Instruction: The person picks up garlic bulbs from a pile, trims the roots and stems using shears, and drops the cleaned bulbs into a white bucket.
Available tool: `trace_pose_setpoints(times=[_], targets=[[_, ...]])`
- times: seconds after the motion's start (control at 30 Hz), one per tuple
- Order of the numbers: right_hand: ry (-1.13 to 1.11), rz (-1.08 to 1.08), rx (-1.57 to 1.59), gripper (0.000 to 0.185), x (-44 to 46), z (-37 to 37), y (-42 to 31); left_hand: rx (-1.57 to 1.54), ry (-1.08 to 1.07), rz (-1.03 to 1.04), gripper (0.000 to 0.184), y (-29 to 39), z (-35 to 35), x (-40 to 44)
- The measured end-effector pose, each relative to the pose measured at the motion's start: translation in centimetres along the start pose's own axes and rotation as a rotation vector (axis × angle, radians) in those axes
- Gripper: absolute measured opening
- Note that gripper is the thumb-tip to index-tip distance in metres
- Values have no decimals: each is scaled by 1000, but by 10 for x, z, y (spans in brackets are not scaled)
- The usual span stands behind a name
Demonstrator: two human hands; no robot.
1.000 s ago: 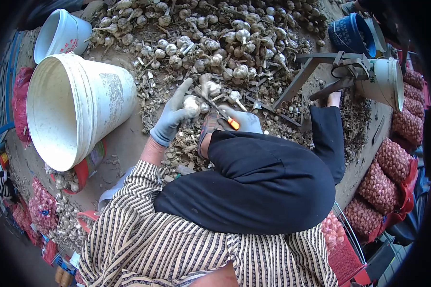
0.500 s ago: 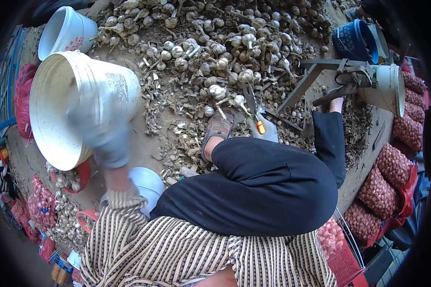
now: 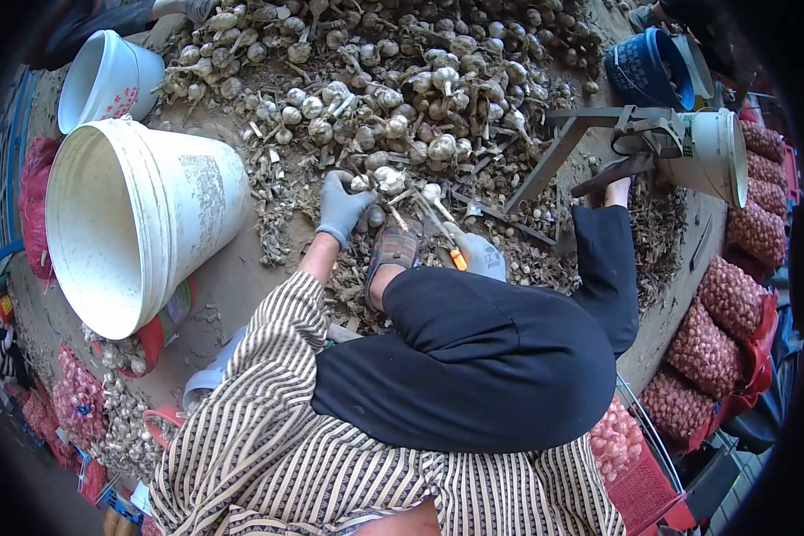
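Note:
My left hand, in a grey glove, is at the near edge of the garlic heap. Its thumb and fingers close around a small garlic bulb. A whiter garlic bulb with a stalk lies just beside it. My right hand, also gloved, is low beside my knee, partly hidden by my leg. It grips shears with an orange handle part, the blades pointing up toward the heap. Another garlic bulb with its stalk lies by the blades.
A large white bucket lies tipped at the left, its mouth facing left. Behind it is a smaller pale bucket. A metal frame stands at right near a white bucket. Filled net sacks line the right side.
My left hand has moved from the front of the large white bucket over to the garlic heap and closed on a bulb. My right hand stays low with the shears; the view has shifted slightly.

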State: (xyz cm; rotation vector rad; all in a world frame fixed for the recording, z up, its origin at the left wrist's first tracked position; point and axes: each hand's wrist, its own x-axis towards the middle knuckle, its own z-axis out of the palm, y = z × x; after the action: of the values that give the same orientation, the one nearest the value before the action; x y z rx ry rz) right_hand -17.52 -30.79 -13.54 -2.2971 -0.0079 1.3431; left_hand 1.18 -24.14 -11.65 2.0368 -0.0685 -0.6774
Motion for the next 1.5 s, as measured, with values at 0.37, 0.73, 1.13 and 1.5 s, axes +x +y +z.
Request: trace_pose_setpoints(times=[0.37,0.73,1.13,1.5], targets=[[531,183,171,70,-111,-103,48,-156,-251,162,51,52,-30,-56],[567,231,475,51,-126,-104,39,-230,-350,69,40,47,-39,-62],[763,221,500,36,-146,-94,61,-433,-105,-177,39,12,-112,-36],[-1025,243,314,42,147,72,20,919,-376,204,30,12,0,-31]])
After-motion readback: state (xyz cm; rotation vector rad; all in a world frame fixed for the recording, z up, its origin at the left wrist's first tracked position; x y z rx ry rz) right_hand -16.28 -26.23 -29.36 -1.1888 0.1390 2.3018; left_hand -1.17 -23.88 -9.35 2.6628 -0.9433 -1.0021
